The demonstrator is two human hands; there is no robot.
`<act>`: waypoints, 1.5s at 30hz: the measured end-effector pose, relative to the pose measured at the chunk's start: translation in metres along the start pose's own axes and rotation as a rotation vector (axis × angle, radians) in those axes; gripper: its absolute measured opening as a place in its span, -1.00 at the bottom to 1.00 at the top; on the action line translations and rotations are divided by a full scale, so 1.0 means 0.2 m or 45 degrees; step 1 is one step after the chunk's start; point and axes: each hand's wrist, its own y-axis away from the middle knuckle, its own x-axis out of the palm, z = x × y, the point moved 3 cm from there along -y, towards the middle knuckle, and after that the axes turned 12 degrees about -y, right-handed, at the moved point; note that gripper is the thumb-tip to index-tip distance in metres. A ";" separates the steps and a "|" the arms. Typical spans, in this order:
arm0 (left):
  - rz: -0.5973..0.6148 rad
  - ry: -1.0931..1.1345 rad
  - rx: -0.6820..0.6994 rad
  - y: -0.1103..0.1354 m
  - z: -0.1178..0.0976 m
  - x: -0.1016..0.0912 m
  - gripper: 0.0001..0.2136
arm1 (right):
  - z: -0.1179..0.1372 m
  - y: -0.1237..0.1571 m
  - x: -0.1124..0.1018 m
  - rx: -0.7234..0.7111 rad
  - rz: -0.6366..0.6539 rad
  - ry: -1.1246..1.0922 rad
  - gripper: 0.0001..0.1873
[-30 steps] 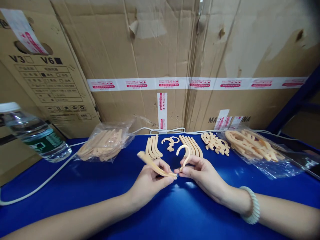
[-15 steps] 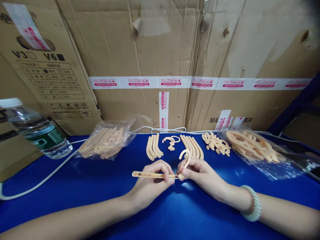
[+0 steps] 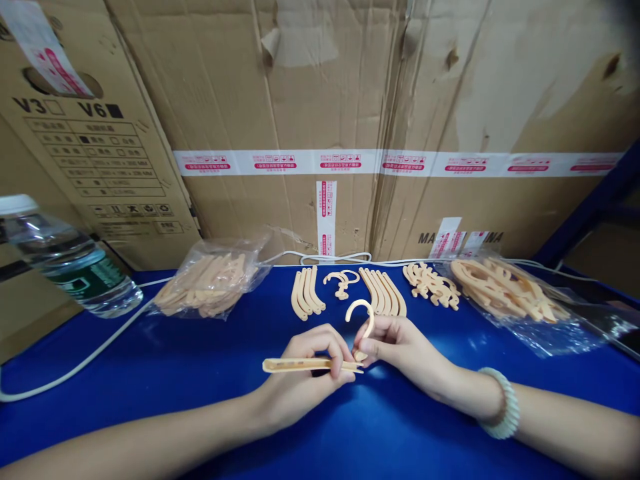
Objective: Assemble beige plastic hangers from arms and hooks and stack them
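My left hand (image 3: 315, 363) is closed on a beige hanger arm (image 3: 295, 365), which lies level with its forked end pointing right. In my right hand (image 3: 395, 343), pinched between thumb and fingers, is a beige hanger hook (image 3: 369, 313), its curve standing up and opening to the left. The hook's lower end sits just above the forked tip of the arm; whether they touch I cannot tell. Beyond my hands lie a row of curved hanger arms (image 3: 306, 293), a few hooks (image 3: 342, 283) and a second row of arms (image 3: 384, 292).
A pile of small beige pieces (image 3: 431, 285) lies right of the rows. Clear bags of beige parts stand left (image 3: 210, 283) and right (image 3: 505, 290). A water bottle (image 3: 75, 267) is at far left. A white cable (image 3: 95, 357) crosses the blue table (image 3: 400, 433); cardboard boxes (image 3: 300, 100) stand behind.
The hook has shifted slightly left and up off the end of the arm, whose forked tip now shows. My left hand has turned the arm a little and lowered it.
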 end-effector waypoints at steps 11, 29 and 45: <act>-0.062 -0.017 -0.049 0.00 0.02 -0.01 -0.75 | 0.00 0.00 0.00 -0.010 0.024 -0.003 -0.64; -0.083 -0.031 -0.018 0.01 0.02 -0.01 -0.76 | 0.01 0.00 0.00 -0.015 0.051 0.037 -0.69; -0.057 0.006 -0.067 0.00 0.02 0.00 -0.75 | -0.02 0.00 0.03 -0.082 -0.025 0.155 -0.58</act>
